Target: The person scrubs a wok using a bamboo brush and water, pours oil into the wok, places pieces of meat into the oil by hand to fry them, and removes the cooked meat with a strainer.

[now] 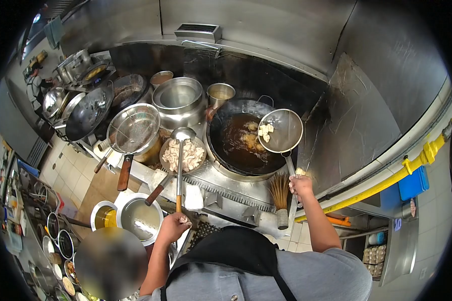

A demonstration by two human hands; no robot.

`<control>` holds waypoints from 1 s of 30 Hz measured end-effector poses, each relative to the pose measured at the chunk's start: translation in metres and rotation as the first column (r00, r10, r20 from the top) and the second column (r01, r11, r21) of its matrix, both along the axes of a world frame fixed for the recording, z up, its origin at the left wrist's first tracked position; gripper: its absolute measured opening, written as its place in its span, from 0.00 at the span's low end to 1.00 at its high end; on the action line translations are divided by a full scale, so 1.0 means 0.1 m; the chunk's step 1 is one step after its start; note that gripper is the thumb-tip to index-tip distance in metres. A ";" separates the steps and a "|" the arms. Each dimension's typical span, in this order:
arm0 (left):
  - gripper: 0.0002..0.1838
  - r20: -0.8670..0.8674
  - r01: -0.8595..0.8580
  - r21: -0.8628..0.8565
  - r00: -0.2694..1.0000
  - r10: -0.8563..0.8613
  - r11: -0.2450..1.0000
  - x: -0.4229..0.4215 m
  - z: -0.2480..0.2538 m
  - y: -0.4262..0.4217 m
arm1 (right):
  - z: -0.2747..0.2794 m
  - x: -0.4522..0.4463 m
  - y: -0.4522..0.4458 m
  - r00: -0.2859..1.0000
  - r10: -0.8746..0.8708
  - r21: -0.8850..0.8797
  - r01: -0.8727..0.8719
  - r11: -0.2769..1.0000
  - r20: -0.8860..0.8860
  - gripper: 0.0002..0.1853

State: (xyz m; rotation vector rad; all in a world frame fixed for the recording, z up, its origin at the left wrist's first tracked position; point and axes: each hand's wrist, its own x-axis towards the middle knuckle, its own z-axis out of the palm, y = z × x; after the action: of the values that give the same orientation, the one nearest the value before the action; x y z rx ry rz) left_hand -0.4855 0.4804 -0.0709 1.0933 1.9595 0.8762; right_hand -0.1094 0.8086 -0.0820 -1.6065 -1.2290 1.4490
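Note:
My right hand (pixel 301 185) is closed round the handle of a round mesh strainer (pixel 286 131). A few pale yellow pieces (pixel 265 131) lie at the left side of its mesh, over the right part of a black wok (pixel 218 150). Dark bubbling oil (pixel 238 135) with golden pieces fills the wok. My left hand (pixel 175 227) grips the wooden-ended handle of a metal ladle (pixel 184 133). The ladle's bowl is at the far edge of a bowl of pale cut pieces (pixel 191 155), and its handle crosses above them.
A bamboo brush (pixel 280 193) stands at the stove's front edge. Left of the wok are a large steel pot (pixel 178 95), a wooden-handled strainer (pixel 134 129) and other woks (pixel 90 113). A yellow pipe (pixel 412 163) runs at right. Another person (pixel 35 88) is at the far left.

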 end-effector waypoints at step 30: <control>0.25 0.824 -0.317 0.381 0.543 -0.163 0.869 0.26 0.40 0.73 | 1.01 -2.06 -1.50 0.570 0.568 0.662 -0.747 0.060 0.593 0.21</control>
State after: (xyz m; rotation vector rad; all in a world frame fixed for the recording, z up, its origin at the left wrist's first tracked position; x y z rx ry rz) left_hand -0.4593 0.5535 -0.0313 0.5948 0.9561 1.6527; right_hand -0.3158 0.6586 0.0195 -0.3060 -2.5200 0.6835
